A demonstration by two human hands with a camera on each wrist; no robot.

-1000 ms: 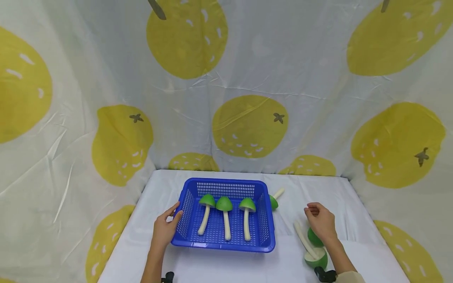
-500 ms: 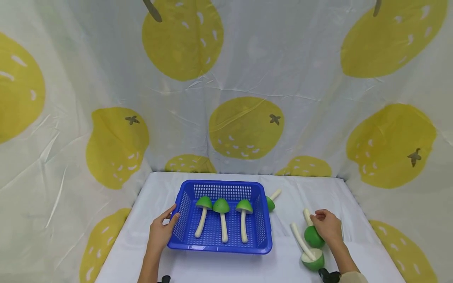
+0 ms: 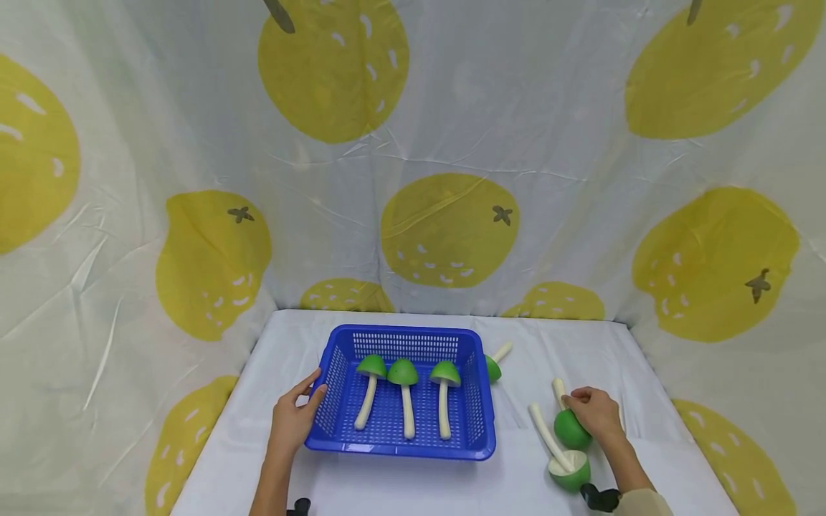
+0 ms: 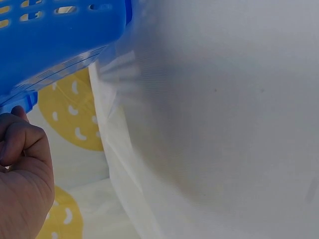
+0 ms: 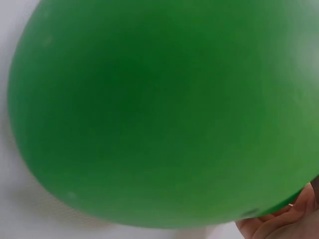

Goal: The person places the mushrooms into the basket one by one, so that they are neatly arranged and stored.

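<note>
1. Two black wrist mounts, one on the left wrist [image 3: 300,507] and one on the right wrist [image 3: 600,498], sit nearer than the blue basket [image 3: 400,453]; a beige sleeve [image 3: 642,504] shows beside the latter.
2. Right of the basket's near right corner lies the upturned mushroom [image 3: 571,479], its pale underside facing up and its white stem slanting away toward the basket.
3. Just beyond that one, also right of the basket, is the pinched mushroom [image 3: 571,430], rounded green cap nearest and stem pointing away; its cap fills most of the right wrist view.
4. Past this cap, the right hand [image 3: 594,412] has its grip closed on the stem between thumb and fingers.
5. At the basket's left side, the left hand [image 3: 293,419] has its grip clasping the rim, thumb and fingers on it.
6. Inside the perforated basket, the left mushroom [image 3: 371,387], middle mushroom [image 3: 405,388] and right mushroom [image 3: 444,390] lie in a row, green caps farther, stems nearer.
7. Behind the basket's right wall, the far mushroom [image 3: 494,368] is partly hidden.
8. Beyond the basket, the white-covered table [image 3: 548,344] meets a lemon-print curtain [image 3: 452,229].
</note>
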